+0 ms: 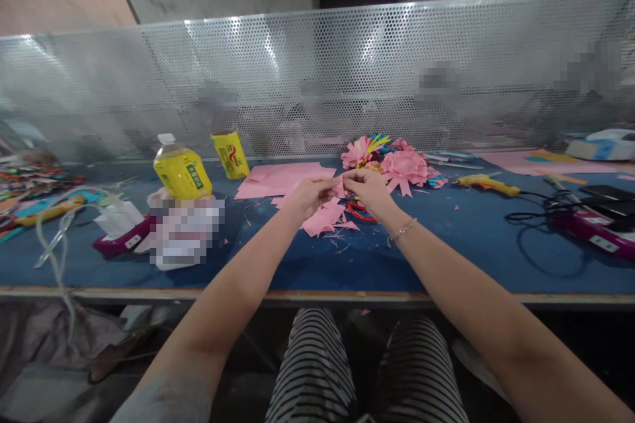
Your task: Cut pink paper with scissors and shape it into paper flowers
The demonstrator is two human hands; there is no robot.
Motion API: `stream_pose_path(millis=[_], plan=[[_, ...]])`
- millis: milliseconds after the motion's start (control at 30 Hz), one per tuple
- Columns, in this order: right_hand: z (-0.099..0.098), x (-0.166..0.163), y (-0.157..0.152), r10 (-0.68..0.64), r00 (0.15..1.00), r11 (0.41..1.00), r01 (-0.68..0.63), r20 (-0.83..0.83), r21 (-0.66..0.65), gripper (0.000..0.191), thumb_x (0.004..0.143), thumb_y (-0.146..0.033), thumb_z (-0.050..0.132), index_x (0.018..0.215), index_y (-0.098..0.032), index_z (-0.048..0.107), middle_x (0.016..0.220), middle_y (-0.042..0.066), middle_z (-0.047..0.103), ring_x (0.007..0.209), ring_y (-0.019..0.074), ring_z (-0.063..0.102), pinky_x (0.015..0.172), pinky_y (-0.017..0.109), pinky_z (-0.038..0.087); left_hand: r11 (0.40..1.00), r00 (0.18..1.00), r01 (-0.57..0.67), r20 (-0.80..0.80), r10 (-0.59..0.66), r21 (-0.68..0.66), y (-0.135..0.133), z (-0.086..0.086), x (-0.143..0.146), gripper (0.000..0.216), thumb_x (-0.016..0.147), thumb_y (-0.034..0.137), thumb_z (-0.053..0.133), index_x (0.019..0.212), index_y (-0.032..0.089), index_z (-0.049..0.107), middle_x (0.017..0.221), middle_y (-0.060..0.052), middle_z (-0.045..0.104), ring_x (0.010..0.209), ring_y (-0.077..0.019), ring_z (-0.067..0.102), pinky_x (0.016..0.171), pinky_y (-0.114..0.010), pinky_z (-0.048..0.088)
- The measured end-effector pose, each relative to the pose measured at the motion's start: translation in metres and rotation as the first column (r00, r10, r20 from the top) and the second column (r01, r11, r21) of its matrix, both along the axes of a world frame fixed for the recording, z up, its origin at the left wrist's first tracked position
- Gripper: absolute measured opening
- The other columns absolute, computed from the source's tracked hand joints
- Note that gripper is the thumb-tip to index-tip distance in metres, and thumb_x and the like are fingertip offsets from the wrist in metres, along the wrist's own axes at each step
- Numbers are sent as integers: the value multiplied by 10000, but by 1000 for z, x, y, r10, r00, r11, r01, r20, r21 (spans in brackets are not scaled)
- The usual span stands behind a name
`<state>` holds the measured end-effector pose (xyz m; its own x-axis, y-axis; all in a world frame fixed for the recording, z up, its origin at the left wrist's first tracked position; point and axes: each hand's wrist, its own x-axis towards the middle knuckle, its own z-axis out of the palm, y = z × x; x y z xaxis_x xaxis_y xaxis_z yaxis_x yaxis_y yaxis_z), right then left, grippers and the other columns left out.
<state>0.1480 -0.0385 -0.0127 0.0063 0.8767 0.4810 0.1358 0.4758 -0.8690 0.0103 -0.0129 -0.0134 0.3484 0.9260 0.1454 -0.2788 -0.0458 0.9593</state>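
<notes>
Pink paper piece (340, 188): between the two hands, over the bench (347, 271), right at the tips of the fingers.
Left hand (311, 193): fingers pinching the piece's left side.
Right hand (370, 190): fingers pinching its right side.
Cut pink paper (322, 218): on the bench, just nearer than the hands.
Red handle (362, 214): beside the scraps, partly hidden by the right hand.
Pink paper flowers (404, 166): beyond the right hand.
</notes>
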Motion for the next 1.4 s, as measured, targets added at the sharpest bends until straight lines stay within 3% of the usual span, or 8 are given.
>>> stream_pose_path(millis=[467,833,1100,1400], plan=[[-1,0,1,37,997,999,-37,-66,-5,92,625,-229,548,649,-145,573,503,-36,500,475,66,421,494,225,360,959,992,-56,-90,84,279,-5,-1,3,193,590,316,661,597,128,615,513,7,538,473,-47,448,483,-203,345],[-7,4,12,140,970,990,-142,-199,7,88,630,-235,586,605,-152,574,471,-40,483,437,51,398,459,214,321,943,991,-45,-107,84,328,-2,-2,2,195,592,322,661,606,132,620,521,5,554,466,-45,447,458,-191,333],[-7,5,12,159,969,987,-155,-189,38,123,637,-260,606,593,-154,562,467,-44,481,425,48,392,437,210,301,925,983,-50,-147,112,377,-7,3,3,199,611,332,641,626,135,615,542,10,574,485,-52,483,498,-194,388],[-5,7,11,112,982,992,-101,-155,74,135,613,-247,623,693,-160,557,582,-38,527,502,59,457,496,215,380,880,967,1,-226,121,474,-13,9,1,185,659,313,596,614,135,618,548,-8,584,483,-63,485,509,-214,408]])
